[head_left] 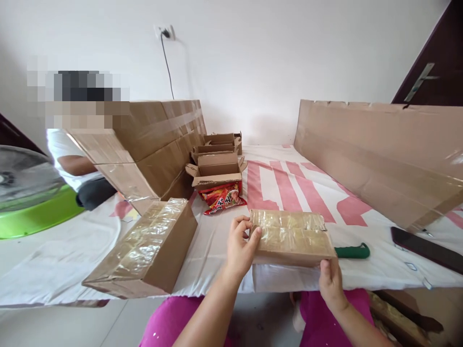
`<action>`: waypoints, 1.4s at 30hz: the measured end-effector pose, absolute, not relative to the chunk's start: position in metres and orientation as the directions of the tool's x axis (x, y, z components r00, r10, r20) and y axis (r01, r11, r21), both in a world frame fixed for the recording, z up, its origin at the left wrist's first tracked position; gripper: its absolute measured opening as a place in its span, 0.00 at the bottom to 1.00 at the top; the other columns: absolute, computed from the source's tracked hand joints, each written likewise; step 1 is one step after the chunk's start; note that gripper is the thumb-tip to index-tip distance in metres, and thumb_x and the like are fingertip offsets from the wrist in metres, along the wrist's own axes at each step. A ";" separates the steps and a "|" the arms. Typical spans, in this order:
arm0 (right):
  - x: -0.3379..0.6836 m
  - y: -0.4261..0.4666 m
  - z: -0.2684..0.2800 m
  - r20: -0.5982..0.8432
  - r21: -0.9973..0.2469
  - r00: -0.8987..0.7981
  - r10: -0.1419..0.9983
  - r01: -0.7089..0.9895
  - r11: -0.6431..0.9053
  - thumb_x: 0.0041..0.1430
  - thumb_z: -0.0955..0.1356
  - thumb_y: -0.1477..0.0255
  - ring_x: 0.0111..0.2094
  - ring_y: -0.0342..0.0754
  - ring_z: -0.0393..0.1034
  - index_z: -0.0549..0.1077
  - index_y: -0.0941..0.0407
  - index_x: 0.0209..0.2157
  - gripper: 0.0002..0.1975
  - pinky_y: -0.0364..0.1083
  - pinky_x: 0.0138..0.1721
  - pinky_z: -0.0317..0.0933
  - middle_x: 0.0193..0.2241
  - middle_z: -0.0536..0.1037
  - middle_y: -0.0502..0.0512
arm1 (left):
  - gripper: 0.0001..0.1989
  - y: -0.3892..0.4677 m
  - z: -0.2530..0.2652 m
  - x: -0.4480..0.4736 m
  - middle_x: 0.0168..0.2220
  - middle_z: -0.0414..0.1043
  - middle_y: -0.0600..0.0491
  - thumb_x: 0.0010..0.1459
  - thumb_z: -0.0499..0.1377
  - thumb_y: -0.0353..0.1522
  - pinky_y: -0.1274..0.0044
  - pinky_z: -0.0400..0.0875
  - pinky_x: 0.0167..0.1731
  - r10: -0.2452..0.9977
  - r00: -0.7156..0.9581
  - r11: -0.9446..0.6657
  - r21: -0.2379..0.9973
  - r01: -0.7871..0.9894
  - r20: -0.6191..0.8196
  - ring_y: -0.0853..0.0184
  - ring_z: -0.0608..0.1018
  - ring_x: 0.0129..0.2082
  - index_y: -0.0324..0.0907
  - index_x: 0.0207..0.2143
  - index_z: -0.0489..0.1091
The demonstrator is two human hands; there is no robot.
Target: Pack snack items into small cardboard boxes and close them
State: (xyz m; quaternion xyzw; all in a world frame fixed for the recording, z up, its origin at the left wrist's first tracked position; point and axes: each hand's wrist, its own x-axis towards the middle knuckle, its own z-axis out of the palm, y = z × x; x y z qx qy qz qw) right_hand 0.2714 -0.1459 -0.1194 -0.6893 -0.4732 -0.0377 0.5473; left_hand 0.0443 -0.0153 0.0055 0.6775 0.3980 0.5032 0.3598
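Between my hands, near the table's front edge, is a small cardboard box [294, 236] with shiny clear tape over its top. My left hand [243, 243] grips its left end, thumb on the top edge and fingers around the far side. At the front right corner my right hand [332, 282] holds the box, with the thumb on its side and the other fingers mostly hidden. A green handle [352, 251] sticks out from behind the box's right end; what it belongs to is hidden. Just beyond the box lies a red printed food packet [222, 198].
A longer taped box [144, 248] lies to the left. Several open cardboard boxes [217, 166] stand in a row behind the packet. Large cartons [155, 144] rise at left, another big carton [379, 154] at right. A dark phone [428, 248] lies front right. A person [81, 164] sits beside a green fan [39, 217].
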 end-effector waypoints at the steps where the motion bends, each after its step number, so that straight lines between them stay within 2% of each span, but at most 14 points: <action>1: 0.272 -0.149 -0.118 0.566 -0.728 0.542 0.622 0.682 0.068 0.66 0.54 0.59 0.40 0.56 0.71 0.65 0.54 0.44 0.18 0.56 0.40 0.68 0.38 0.73 0.62 | 0.11 -0.017 0.005 0.045 0.42 0.66 0.48 0.53 0.59 0.39 0.76 0.68 0.34 0.913 0.149 -0.403 0.895 0.192 0.379 0.65 0.73 0.39 0.41 0.24 0.69; 4: 0.278 -0.161 -0.104 0.556 -0.732 0.458 0.694 0.665 0.147 0.67 0.52 0.58 0.36 0.54 0.71 0.65 0.54 0.44 0.20 0.53 0.35 0.68 0.35 0.73 0.60 | 0.12 -0.017 0.003 0.048 0.41 0.66 0.49 0.53 0.59 0.37 0.75 0.69 0.37 0.930 0.128 -0.366 0.906 0.213 0.346 0.65 0.73 0.39 0.41 0.21 0.67; 7: 0.303 -0.171 -0.083 0.577 -0.667 0.336 0.744 0.720 0.192 0.67 0.53 0.58 0.36 0.53 0.71 0.67 0.54 0.42 0.19 0.51 0.34 0.67 0.34 0.73 0.59 | 0.13 -0.017 0.002 0.049 0.39 0.66 0.49 0.53 0.58 0.37 0.72 0.68 0.43 0.920 0.131 -0.391 0.893 0.223 0.371 0.63 0.73 0.41 0.41 0.20 0.65; 11: 0.358 -0.174 -0.070 0.560 -0.479 0.274 0.782 0.877 0.036 0.61 0.63 0.61 0.37 0.52 0.70 0.71 0.54 0.35 0.12 0.51 0.39 0.66 0.32 0.74 0.56 | 0.13 -0.020 -0.004 0.049 0.41 0.66 0.49 0.55 0.57 0.38 0.70 0.66 0.49 0.909 0.124 -0.415 0.889 0.191 0.398 0.61 0.72 0.45 0.41 0.21 0.65; 14: 0.394 -0.174 -0.081 0.503 -0.298 0.200 0.841 0.953 -0.049 0.55 0.66 0.57 0.39 0.56 0.70 0.74 0.54 0.37 0.16 0.55 0.42 0.65 0.33 0.75 0.58 | 0.11 -0.024 -0.013 0.047 0.45 0.66 0.48 0.57 0.56 0.38 0.69 0.65 0.51 0.889 0.132 -0.454 0.882 0.127 0.439 0.60 0.70 0.49 0.42 0.25 0.66; 16: 0.408 -0.174 -0.092 0.476 -0.220 0.160 0.865 0.974 -0.059 0.55 0.66 0.56 0.39 0.57 0.69 0.76 0.54 0.40 0.19 0.56 0.42 0.66 0.35 0.75 0.59 | 0.10 -0.026 -0.018 0.045 0.47 0.65 0.47 0.58 0.55 0.38 0.68 0.65 0.51 0.873 0.147 -0.480 0.872 0.097 0.464 0.59 0.70 0.51 0.42 0.27 0.66; 23: 0.422 -0.161 -0.099 0.451 -0.147 0.078 0.889 0.989 -0.012 0.60 0.61 0.58 0.40 0.56 0.70 0.77 0.54 0.39 0.18 0.56 0.44 0.65 0.37 0.75 0.60 | 0.11 -0.032 -0.021 0.042 0.48 0.64 0.47 0.60 0.53 0.38 0.67 0.65 0.51 0.851 0.166 -0.517 0.849 0.105 0.498 0.59 0.68 0.52 0.42 0.27 0.63; 26: 0.431 -0.151 -0.082 0.501 -0.197 0.132 0.856 0.980 -0.036 0.62 0.60 0.59 0.38 0.55 0.71 0.75 0.53 0.36 0.17 0.53 0.41 0.66 0.37 0.75 0.59 | 0.11 -0.035 -0.021 0.041 0.48 0.64 0.46 0.61 0.53 0.38 0.67 0.65 0.50 0.841 0.154 -0.536 0.836 0.115 0.518 0.59 0.68 0.51 0.42 0.27 0.62; 29: 0.429 -0.140 -0.042 0.664 -0.236 0.222 0.714 0.968 -0.082 0.64 0.59 0.59 0.36 0.54 0.71 0.73 0.54 0.35 0.16 0.51 0.38 0.66 0.34 0.75 0.61 | 0.11 -0.038 -0.021 0.041 0.47 0.64 0.47 0.61 0.52 0.38 0.68 0.66 0.50 0.827 0.153 -0.558 0.823 0.104 0.541 0.60 0.69 0.50 0.43 0.28 0.62; 31: 0.413 -0.134 -0.006 0.739 -0.215 0.216 0.639 0.973 -0.081 0.65 0.59 0.60 0.36 0.53 0.71 0.73 0.55 0.37 0.16 0.51 0.37 0.65 0.33 0.75 0.61 | 0.11 -0.038 -0.021 0.042 0.46 0.64 0.47 0.62 0.52 0.38 0.68 0.66 0.49 0.817 0.149 -0.572 0.815 0.090 0.557 0.60 0.69 0.50 0.43 0.28 0.62; 33: 0.385 -0.128 0.032 0.752 -0.197 0.133 0.645 0.980 0.027 0.66 0.59 0.64 0.39 0.51 0.72 0.72 0.57 0.44 0.15 0.49 0.40 0.65 0.37 0.77 0.61 | 0.12 -0.039 -0.021 0.042 0.46 0.64 0.47 0.62 0.52 0.38 0.68 0.66 0.49 0.812 0.141 -0.580 0.811 0.078 0.567 0.60 0.69 0.49 0.43 0.28 0.62; 36: 0.335 -0.118 0.075 0.674 -0.135 -0.127 0.728 0.947 0.290 0.66 0.62 0.68 0.41 0.47 0.72 0.71 0.54 0.50 0.14 0.46 0.43 0.66 0.41 0.77 0.57 | 0.13 -0.039 -0.022 0.042 0.46 0.64 0.47 0.62 0.52 0.40 0.68 0.66 0.49 0.810 0.130 -0.583 0.809 0.076 0.571 0.60 0.69 0.49 0.43 0.27 0.61; 39: 0.294 -0.106 0.094 0.504 -0.090 -0.344 0.792 0.891 0.444 0.67 0.60 0.69 0.35 0.44 0.72 0.69 0.50 0.55 0.17 0.43 0.36 0.67 0.39 0.76 0.54 | 0.14 -0.039 -0.022 0.042 0.46 0.64 0.47 0.62 0.51 0.41 0.68 0.66 0.49 0.809 0.128 -0.585 0.807 0.083 0.574 0.60 0.69 0.49 0.43 0.27 0.61; 42: 0.270 -0.094 0.098 0.398 0.025 -0.485 0.779 0.854 0.519 0.68 0.58 0.70 0.27 0.40 0.69 0.69 0.49 0.56 0.18 0.39 0.27 0.63 0.33 0.74 0.51 | 0.13 -0.040 -0.023 0.042 0.47 0.64 0.46 0.62 0.51 0.41 0.69 0.66 0.49 0.804 0.137 -0.592 0.801 0.086 0.579 0.60 0.69 0.50 0.43 0.28 0.62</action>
